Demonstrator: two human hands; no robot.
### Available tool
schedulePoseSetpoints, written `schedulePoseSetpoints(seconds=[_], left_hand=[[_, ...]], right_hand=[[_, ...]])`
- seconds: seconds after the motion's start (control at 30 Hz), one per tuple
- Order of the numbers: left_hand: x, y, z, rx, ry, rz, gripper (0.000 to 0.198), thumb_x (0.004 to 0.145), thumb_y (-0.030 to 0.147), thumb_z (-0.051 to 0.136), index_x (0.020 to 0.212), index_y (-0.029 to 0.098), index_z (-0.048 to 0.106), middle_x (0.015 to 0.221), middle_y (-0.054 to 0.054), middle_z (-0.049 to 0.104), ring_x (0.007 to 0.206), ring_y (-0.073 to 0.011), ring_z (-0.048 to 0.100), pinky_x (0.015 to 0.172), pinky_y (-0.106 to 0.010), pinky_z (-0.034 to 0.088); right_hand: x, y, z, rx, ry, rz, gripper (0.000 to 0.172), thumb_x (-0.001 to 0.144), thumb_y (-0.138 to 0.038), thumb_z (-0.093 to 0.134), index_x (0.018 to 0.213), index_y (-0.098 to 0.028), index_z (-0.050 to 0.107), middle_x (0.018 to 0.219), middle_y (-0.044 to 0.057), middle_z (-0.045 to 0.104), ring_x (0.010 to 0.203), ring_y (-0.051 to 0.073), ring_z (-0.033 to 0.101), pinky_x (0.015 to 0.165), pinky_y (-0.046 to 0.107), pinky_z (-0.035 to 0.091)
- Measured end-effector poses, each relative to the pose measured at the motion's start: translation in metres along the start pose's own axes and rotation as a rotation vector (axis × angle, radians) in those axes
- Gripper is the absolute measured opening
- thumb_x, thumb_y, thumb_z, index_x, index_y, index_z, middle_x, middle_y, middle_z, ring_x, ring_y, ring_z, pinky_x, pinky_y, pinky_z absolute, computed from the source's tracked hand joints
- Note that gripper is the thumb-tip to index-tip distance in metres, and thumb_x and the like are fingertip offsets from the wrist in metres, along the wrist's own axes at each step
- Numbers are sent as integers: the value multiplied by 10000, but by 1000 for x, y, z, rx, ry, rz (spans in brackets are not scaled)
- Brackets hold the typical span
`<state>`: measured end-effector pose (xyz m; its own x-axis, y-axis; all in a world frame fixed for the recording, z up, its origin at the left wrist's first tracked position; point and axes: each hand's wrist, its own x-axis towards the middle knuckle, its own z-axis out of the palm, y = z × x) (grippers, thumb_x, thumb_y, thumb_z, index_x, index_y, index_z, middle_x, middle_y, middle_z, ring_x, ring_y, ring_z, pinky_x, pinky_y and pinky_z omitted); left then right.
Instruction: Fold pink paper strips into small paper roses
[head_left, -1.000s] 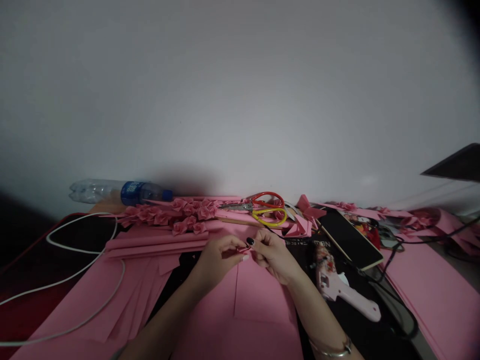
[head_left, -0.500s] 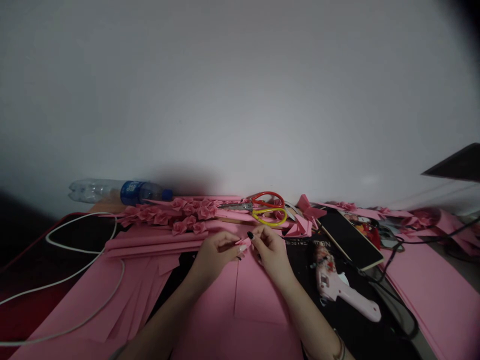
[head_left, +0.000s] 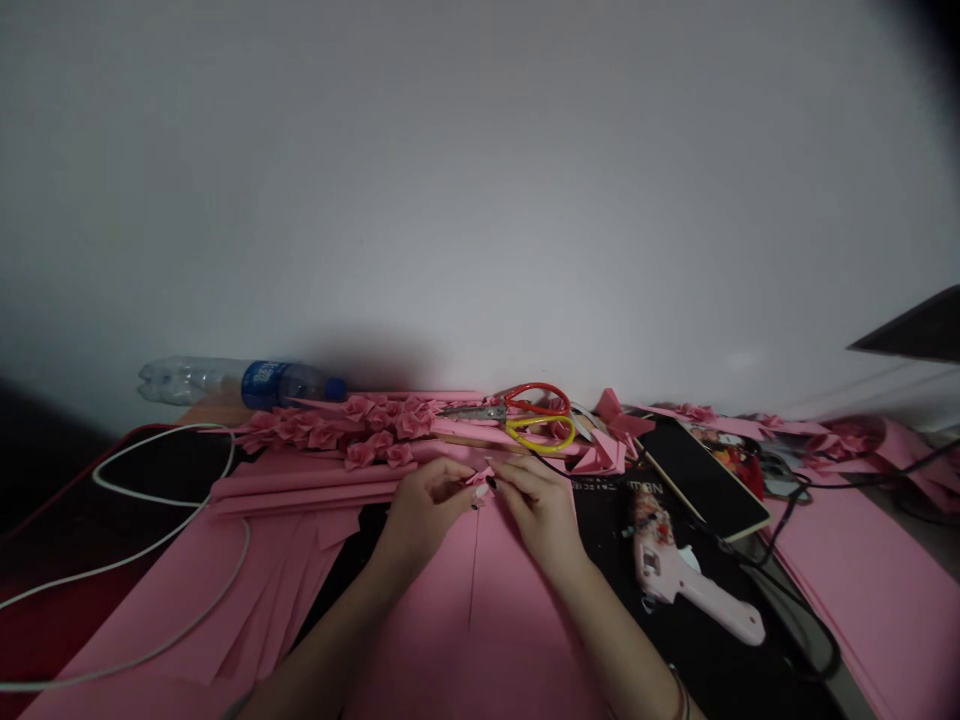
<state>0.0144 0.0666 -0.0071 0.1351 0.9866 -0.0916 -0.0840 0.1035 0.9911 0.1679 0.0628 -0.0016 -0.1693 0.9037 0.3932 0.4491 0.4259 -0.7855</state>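
Between my two hands is a small folded piece of pink paper (head_left: 481, 478). My left hand (head_left: 427, 508) pinches it from the left with thumb and fingers. From the right, my right hand (head_left: 538, 505) grips its other side, a dark-nailed fingertip against it. Both hands hover over large pink sheets (head_left: 472, 600) with a slit or edge running down the middle. Behind them lie scissors (head_left: 536, 415) with one red and one yellow handle, on rolled pink paper beside a cluster of pink paper roses (head_left: 375, 425).
A pale pink glue gun (head_left: 701, 590) and a dark phone (head_left: 705, 480) lie to the right, among black cables. Another pink paper stack (head_left: 870, 580) sits far right. At left are a plastic bottle (head_left: 225, 383), a white cable (head_left: 161, 540) and pink strips (head_left: 255, 590).
My right hand's fingers have shifted slightly left and lower, straightening over the small paper. That paper's visible shape has changed between the fingertips. My left hand has barely moved.
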Motion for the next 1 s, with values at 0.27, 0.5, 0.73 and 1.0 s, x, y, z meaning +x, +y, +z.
schedulePoseSetpoints(seconds=[0.27, 0.5, 0.73, 1.0], left_hand=[[0, 1, -3, 162, -23, 69, 86, 677, 174, 647, 753, 150, 614, 752, -28, 682, 748, -162, 632, 701, -260, 486], [2, 1, -8, 239, -71, 111, 73, 709, 173, 616, 778, 156, 633, 764, -27, 675, 748, -160, 629, 698, -251, 481], [3, 0, -6, 177, -64, 61, 98, 693, 177, 632, 782, 147, 607, 753, -32, 666, 737, -158, 617, 679, -247, 476], [2, 2, -4, 201, -21, 90, 134, 696, 223, 644, 795, 139, 611, 768, -45, 655, 740, -167, 606, 686, -260, 473]], right_hand=[[1, 5, -4, -46, -114, -23, 273, 824, -82, 491, 1010, -176, 667, 945, 89, 654, 903, 187, 595, 808, 300, 465], [2, 4, -6, -21, -220, 27, 267, 837, -73, 478, 973, -195, 674, 854, 64, 642, 804, 174, 590, 717, 276, 462], [0, 3, -6, -42, -217, 35, 218, 852, -87, 461, 859, -170, 662, 759, 49, 603, 724, 165, 553, 645, 254, 419], [-1, 5, -3, -24, -169, 63, 213, 861, -105, 445, 836, -161, 648, 757, 49, 600, 724, 164, 545, 653, 251, 410]])
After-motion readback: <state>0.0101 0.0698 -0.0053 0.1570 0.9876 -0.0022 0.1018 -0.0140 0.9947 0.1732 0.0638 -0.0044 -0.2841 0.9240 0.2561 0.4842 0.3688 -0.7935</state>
